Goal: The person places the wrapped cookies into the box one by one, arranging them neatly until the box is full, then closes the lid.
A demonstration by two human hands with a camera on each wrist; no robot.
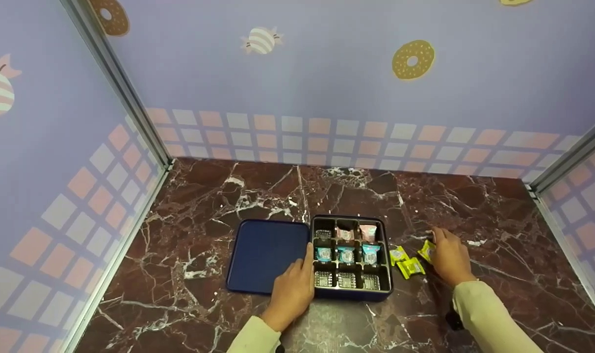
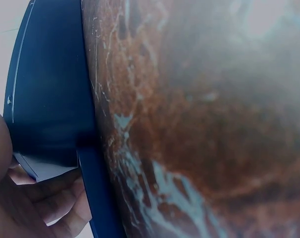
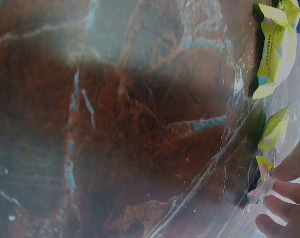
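Note:
A dark blue box (image 1: 344,295) with a compartment tray stands on the marbled table. My left hand (image 1: 293,287) rests along its left edge, the index finger straight along the wall. Blue-wrapped sweets (image 1: 346,255) fill the middle row; two pink-wrapped sweets (image 1: 368,232) sit in the back row. To the right of the box, my right hand (image 1: 452,257) pinches a small pink-wrapped sweet (image 3: 261,191) at the fingertips. Right beside those fingers lies a yellow-wrapped sweet (image 3: 271,139). Two more yellow sweets (image 1: 411,267) lie nearer the box.
The blue lid (image 1: 268,255) lies flat against the box's left side. Patterned walls (image 1: 326,73) enclose the table at the back and both sides. Bare marbled tabletop (image 1: 194,211) extends left of the lid.

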